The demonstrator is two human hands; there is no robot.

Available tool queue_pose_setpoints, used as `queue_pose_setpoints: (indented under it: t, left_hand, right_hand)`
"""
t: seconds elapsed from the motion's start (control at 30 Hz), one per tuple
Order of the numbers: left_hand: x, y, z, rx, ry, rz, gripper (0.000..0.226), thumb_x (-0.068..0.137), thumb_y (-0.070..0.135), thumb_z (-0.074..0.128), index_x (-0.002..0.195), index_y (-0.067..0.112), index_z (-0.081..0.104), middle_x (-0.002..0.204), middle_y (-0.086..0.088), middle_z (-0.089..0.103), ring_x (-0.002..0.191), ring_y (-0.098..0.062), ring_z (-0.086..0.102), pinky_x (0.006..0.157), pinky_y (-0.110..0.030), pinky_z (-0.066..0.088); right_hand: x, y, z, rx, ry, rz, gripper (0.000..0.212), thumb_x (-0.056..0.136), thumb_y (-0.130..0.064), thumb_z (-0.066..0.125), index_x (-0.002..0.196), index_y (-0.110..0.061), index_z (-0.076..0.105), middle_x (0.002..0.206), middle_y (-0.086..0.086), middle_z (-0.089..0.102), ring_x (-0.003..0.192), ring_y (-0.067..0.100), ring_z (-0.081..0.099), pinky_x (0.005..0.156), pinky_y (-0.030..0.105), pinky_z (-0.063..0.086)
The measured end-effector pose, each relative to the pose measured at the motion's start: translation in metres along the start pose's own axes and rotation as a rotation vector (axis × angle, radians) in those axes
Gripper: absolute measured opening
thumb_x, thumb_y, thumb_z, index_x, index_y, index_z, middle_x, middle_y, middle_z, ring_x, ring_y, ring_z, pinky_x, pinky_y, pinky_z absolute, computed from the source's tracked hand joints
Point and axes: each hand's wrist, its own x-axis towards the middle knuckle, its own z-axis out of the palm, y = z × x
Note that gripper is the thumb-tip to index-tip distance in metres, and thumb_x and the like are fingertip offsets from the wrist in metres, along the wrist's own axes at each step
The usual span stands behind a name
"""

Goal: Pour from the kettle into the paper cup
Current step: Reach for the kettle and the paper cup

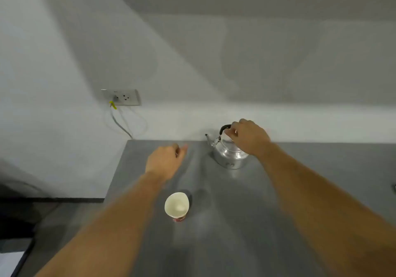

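A small shiny metal kettle point(229, 157) with a black handle stands on the grey table point(235, 233) near the back edge, its spout pointing left. My right hand point(248, 137) is over its top, fingers curled around the black handle. A white paper cup point(177, 206) with a red base stands upright nearer to me, left of centre, and looks empty. My left hand point(166, 161) hovers above the table between the cup and the kettle, fingers loosely curled and holding nothing.
A wall socket point(122, 97) with a plugged cable and a yellow tie sits on the white wall at the back left. The table's left edge runs diagonally beside my left forearm, with dark floor beyond it. A small dark object point(393, 187) shows at the right border.
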Motion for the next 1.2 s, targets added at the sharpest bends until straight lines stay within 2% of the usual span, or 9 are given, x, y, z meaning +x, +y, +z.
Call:
queue_pose_setpoints:
  t: [0.1, 0.23, 0.33, 0.43, 0.53, 0.63, 0.8, 1.0, 1.2]
  left_hand:
    - [0.009, -0.004, 0.012, -0.011, 0.043, -0.060, 0.054, 0.102, 0.060, 0.039, 0.063, 0.024, 0.044, 0.056, 0.005, 0.046, 0.083, -0.039, 0.068, 0.064, -0.034, 0.039]
    - [0.014, -0.004, 0.023, -0.047, 0.049, -0.105, 0.053, 0.102, 0.061, 0.038, 0.062, 0.026, 0.044, 0.059, 0.000, 0.051, 0.083, -0.039, 0.067, 0.064, -0.035, 0.041]
    - [0.017, -0.008, 0.031, -0.048, 0.039, -0.128, 0.055, 0.102, 0.061, 0.038, 0.059, 0.026, 0.041, 0.055, 0.005, 0.047, 0.080, -0.039, 0.065, 0.063, -0.034, 0.040]
    - [0.017, -0.009, 0.035, -0.062, 0.021, -0.139, 0.057, 0.102, 0.061, 0.038, 0.058, 0.025, 0.038, 0.054, 0.004, 0.047, 0.070, -0.038, 0.057, 0.062, -0.035, 0.040]
    - [0.016, -0.013, 0.037, -0.079, 0.004, -0.115, 0.056, 0.103, 0.057, 0.040, 0.058, 0.024, 0.036, 0.055, -0.001, 0.049, 0.071, -0.040, 0.059, 0.060, -0.036, 0.040]
    - [0.014, -0.017, 0.038, -0.114, -0.028, -0.107, 0.055, 0.104, 0.056, 0.040, 0.061, 0.023, 0.041, 0.063, -0.008, 0.062, 0.075, -0.040, 0.064, 0.066, -0.043, 0.053]
    - [0.000, -0.031, 0.040, -0.160, -0.061, -0.140, 0.055, 0.103, 0.059, 0.038, 0.074, 0.016, 0.057, 0.076, -0.008, 0.074, 0.077, -0.033, 0.068, 0.075, -0.045, 0.057]
    - [-0.036, -0.060, 0.048, -0.252, -0.054, -0.195, 0.052, 0.103, 0.056, 0.041, 0.076, 0.015, 0.057, 0.073, -0.009, 0.073, 0.079, -0.031, 0.073, 0.075, -0.047, 0.058]
    - [-0.086, -0.094, 0.067, -0.307, 0.023, -0.308, 0.042, 0.104, 0.046, 0.049, 0.082, 0.014, 0.065, 0.066, -0.005, 0.068, 0.066, -0.028, 0.065, 0.066, -0.042, 0.054]
  right_hand:
    - [0.016, 0.020, 0.009, -0.082, 0.012, -0.032, 0.043, 0.103, -0.049, 0.045, 0.129, -0.018, 0.061, 0.127, 0.009, 0.054, 0.118, 0.028, 0.049, 0.095, 0.043, 0.047]
    - [0.030, 0.042, 0.027, -0.045, -0.029, 0.009, 0.047, 0.101, -0.049, 0.048, 0.135, -0.017, 0.056, 0.129, 0.013, 0.057, 0.120, 0.033, 0.051, 0.098, 0.047, 0.046]
    - [0.039, 0.051, 0.039, 0.084, -0.061, 0.091, 0.048, 0.101, -0.052, 0.046, 0.127, -0.013, 0.058, 0.120, 0.015, 0.064, 0.113, 0.036, 0.056, 0.095, 0.048, 0.048]
    - [0.047, 0.054, 0.047, 0.262, -0.058, 0.161, 0.050, 0.101, -0.056, 0.044, 0.115, -0.012, 0.063, 0.107, 0.014, 0.069, 0.102, 0.035, 0.060, 0.084, 0.043, 0.049]
    - [0.053, 0.055, 0.049, 0.368, -0.050, 0.225, 0.053, 0.098, -0.062, 0.045, 0.100, -0.014, 0.067, 0.084, 0.004, 0.070, 0.082, 0.026, 0.064, 0.067, 0.034, 0.045]
    - [0.056, 0.053, 0.045, 0.510, -0.046, 0.292, 0.053, 0.092, -0.063, 0.056, 0.080, -0.013, 0.070, 0.065, -0.004, 0.062, 0.063, 0.013, 0.056, 0.054, 0.029, 0.039]
    - [0.045, 0.048, 0.045, 0.575, -0.037, 0.358, 0.053, 0.087, -0.063, 0.063, 0.066, -0.015, 0.064, 0.060, -0.002, 0.059, 0.058, 0.013, 0.054, 0.052, 0.030, 0.036]
    - [0.013, 0.030, 0.038, 0.559, 0.011, 0.340, 0.059, 0.076, -0.073, 0.066, 0.051, -0.020, 0.057, 0.041, -0.009, 0.052, 0.051, 0.014, 0.051, 0.050, 0.030, 0.034]
    - [-0.023, 0.014, 0.021, 0.534, 0.048, 0.276, 0.069, 0.073, -0.079, 0.064, 0.056, -0.012, 0.064, 0.048, 0.000, 0.054, 0.049, 0.017, 0.050, 0.050, 0.030, 0.037]
